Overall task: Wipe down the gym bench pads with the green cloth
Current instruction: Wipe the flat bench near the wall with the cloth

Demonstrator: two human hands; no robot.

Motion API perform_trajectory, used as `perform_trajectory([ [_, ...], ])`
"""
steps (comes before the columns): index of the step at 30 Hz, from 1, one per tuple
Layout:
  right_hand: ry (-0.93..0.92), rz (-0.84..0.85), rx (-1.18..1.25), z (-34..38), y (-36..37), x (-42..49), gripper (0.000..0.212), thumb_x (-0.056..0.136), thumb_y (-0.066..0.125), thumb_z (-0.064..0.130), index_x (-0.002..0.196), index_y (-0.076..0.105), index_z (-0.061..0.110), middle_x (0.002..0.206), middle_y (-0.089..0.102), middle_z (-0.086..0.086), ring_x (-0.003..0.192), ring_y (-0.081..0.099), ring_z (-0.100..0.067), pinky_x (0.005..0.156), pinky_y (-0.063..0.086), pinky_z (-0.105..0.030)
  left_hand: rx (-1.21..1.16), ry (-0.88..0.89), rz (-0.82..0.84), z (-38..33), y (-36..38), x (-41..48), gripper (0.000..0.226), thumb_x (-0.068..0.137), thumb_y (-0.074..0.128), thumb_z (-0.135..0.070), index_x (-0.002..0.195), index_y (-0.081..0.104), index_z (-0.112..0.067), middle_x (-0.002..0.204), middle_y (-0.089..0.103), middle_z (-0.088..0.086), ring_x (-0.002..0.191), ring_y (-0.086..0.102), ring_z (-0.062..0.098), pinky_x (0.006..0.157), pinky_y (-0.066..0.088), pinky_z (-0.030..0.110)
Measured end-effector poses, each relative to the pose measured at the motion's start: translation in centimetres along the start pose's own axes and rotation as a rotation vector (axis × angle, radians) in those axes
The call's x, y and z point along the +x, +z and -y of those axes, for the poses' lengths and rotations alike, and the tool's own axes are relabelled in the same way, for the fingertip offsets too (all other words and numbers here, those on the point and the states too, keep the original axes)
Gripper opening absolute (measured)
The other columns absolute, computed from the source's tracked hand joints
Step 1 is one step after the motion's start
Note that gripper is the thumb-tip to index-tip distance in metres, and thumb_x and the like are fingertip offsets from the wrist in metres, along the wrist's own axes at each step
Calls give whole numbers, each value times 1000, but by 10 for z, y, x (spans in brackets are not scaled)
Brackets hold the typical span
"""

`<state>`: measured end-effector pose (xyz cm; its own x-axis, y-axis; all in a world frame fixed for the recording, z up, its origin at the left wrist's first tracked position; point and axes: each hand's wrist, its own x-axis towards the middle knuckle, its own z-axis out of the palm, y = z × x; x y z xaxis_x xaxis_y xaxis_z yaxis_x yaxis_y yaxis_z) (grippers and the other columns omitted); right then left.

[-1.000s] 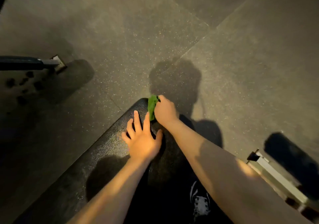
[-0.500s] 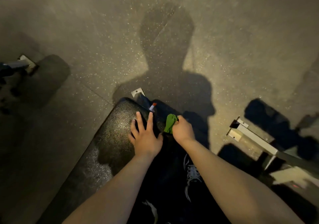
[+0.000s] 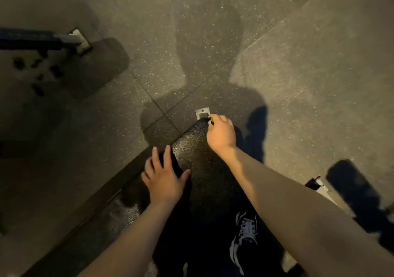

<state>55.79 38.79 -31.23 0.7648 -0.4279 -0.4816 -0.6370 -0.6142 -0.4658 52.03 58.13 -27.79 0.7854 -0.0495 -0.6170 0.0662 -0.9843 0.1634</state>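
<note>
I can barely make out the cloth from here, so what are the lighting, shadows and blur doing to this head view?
Head view: dim, warm light from behind throws the person's shadow across the floor; the bench pad glints wet but its near end is lost in darkness; only a sliver of green cloth shows in the right hand; the left hand rests flat; edges bend and smear.

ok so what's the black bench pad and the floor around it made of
The black bench pad looks like vinyl or faux leather over padding: a pebbled, slightly glossy skin that catches the light. The grey speckled floor looks like matte rubber gym tiling, judging by its pale flecks and straight seams. Neither can be confirmed by sight alone.
</note>
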Motion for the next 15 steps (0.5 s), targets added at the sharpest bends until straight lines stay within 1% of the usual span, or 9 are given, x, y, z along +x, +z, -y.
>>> perform_trajectory([
  [1, -4, -14, -47, 2, 3, 3, 38, 100, 44, 14, 136, 53, 12, 131, 56, -14, 123, 47, -32, 104, 36, -38, -10, -11, 14, 13, -3, 2, 96, 87, 60, -65, 158, 2, -37, 167, 1, 4, 151, 5, 34, 121, 12, 55],
  [3, -37, -52, -96, 12, 8, 3, 39, 94, 46, 9, 132, 57, 10, 123, 61, -14, 117, 53, -34, 101, 41, -39, -12, 26, 46, 35, -9, 7, 98, 86, 59, -67, 158, -1, -38, 165, 10, 5, 150, 9, 33, 121, 14, 52],
  [4, -60, -83, -103, 13, 9, 1, 40, 91, 46, 6, 129, 60, 9, 120, 63, -14, 115, 54, -34, 99, 42, -40, 0, 59, 61, 39, -11, 8, 97, 87, 59, -65, 158, -1, -38, 164, 13, 4, 149, 11, 33, 121, 15, 51],
  [6, -118, -129, -137, 27, 11, -2, 42, 88, 45, 1, 126, 62, 8, 120, 63, -15, 115, 53, -32, 99, 41, -39, -31, 103, 99, 46, -17, 12, 95, 90, 62, -56, 159, 0, -38, 164, 15, 2, 149, 12, 31, 122, 17, 50],
  [8, -179, -108, -193, 43, 9, -2, 43, 88, 46, -3, 127, 62, 6, 121, 62, -15, 116, 51, -31, 98, 38, -36, -59, 128, 129, 52, -23, 11, 91, 93, 64, -45, 159, 2, -36, 165, 15, -1, 150, 11, 29, 122, 18, 49],
  [10, -238, -24, -320, 64, 13, 1, 43, 85, 47, -4, 122, 64, 7, 115, 63, -14, 111, 53, -32, 92, 41, -37, -90, 131, 152, 64, -31, 8, 88, 94, 63, -36, 159, 4, -34, 166, 13, -2, 150, 10, 29, 123, 20, 47],
  [12, -252, 104, -452, 79, 20, 0, 36, 83, 48, -2, 114, 65, 8, 109, 64, -14, 106, 57, -34, 87, 47, -39, -93, 132, 193, 75, -36, 0, 86, 95, 62, -34, 160, 4, -33, 166, 9, -3, 150, 9, 30, 124, 19, 44],
  [15, -276, 298, -560, 109, 39, -16, 28, 88, 50, 6, 111, 65, 11, 106, 64, -13, 104, 57, -32, 85, 49, -41, -98, 135, 223, 88, -42, -9, 85, 96, 60, -32, 160, 4, -30, 167, 5, -2, 150, 8, 31, 124, 16, 42],
])
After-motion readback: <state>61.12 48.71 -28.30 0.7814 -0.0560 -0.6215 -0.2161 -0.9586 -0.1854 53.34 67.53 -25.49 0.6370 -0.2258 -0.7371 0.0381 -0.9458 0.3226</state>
